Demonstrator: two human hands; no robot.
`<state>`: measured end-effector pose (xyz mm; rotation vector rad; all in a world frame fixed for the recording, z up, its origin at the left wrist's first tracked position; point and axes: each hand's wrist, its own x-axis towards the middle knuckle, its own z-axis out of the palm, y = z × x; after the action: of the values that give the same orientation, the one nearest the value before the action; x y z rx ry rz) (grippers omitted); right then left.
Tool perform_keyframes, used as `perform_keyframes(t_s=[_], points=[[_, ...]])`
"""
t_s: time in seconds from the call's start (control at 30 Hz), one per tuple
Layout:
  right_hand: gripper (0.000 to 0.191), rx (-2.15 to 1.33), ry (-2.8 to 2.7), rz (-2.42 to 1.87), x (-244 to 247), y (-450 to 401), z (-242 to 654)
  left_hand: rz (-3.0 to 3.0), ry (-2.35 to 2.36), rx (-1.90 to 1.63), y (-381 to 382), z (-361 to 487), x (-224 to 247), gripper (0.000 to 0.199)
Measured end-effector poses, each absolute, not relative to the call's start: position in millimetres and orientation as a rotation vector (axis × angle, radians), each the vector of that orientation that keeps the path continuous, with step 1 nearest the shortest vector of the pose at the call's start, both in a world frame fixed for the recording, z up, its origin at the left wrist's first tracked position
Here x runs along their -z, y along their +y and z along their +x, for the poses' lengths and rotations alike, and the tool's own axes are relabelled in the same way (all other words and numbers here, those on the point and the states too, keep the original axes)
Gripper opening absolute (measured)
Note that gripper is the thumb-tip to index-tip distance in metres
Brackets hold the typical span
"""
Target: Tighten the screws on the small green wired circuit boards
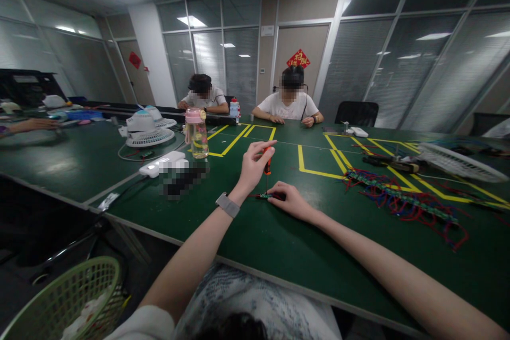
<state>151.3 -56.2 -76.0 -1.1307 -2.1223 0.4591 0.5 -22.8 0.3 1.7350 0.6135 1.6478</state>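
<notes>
My left hand grips an orange and black screwdriver by its handle, thumb and fingers around it. The screwdriver stands upright, its thin shaft pointing down at a small green circuit board on the table. My right hand rests on the table with its fingertips closed on the right end of that board. Dark red wires stick out from the board's left side. Whether the screwdriver's tip touches the board is too small to tell.
On the green table, a long row of wired circuit boards lies to the right. A pink-lidded bottle, a white power strip and white fans stand left. Two people sit opposite. A green basket is below left.
</notes>
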Motion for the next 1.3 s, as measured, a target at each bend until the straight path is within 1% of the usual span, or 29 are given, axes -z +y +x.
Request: perform_keyframes(t_s=[0.2, 0.37, 0.57, 0.63, 0.77, 0.87, 1.0, 1.1, 1.17, 1.3], points=[[0.016, -0.454, -2.124, -1.126, 75.8, -56.3, 151.1, 1.492, 0.447, -1.49, -20.5, 4.6, 1.4, 0.031], [0.016, -0.457, -2.117, -1.127, 76.4, -55.9, 151.4, 1.571, 0.507, -1.553, -24.4, 3.2, 0.0, 0.031], [0.017, -0.467, -2.122, -1.127, 75.6, -56.0, 151.3, 1.772, 0.624, -1.672, -23.3, -1.2, -0.7, 0.021], [0.016, -0.472, -2.121, -1.122, 75.5, -56.0, 151.4, 1.732, 0.592, -1.65, -21.8, -0.7, -0.3, 0.022], [0.017, -0.475, -2.12, -1.129, 75.7, -56.2, 151.5, 1.558, 0.44, -1.494, -20.0, 3.4, 1.6, 0.031], [0.017, -0.473, -2.112, -1.13, 76.6, -55.8, 151.6, 1.543, 0.445, -1.485, -21.0, 4.7, 2.4, 0.033], [0.016, -0.479, -2.11, -1.117, 77.6, -54.9, 151.7, 1.72, 0.577, -1.586, -22.6, 1.7, 1.6, 0.031], [0.017, -0.478, -2.112, -1.117, 77.3, -55.0, 151.7, 1.788, 0.627, -1.637, -22.2, -0.1, 0.4, 0.025], [0.016, -0.474, -2.112, -1.123, 76.8, -55.4, 151.6, 1.732, 0.586, -1.625, -21.3, 0.3, 0.0, 0.024], [0.016, -0.471, -2.104, -1.13, 76.6, -56.0, 151.5, 1.542, 0.451, -1.511, -20.3, 3.3, 0.9, 0.03]])
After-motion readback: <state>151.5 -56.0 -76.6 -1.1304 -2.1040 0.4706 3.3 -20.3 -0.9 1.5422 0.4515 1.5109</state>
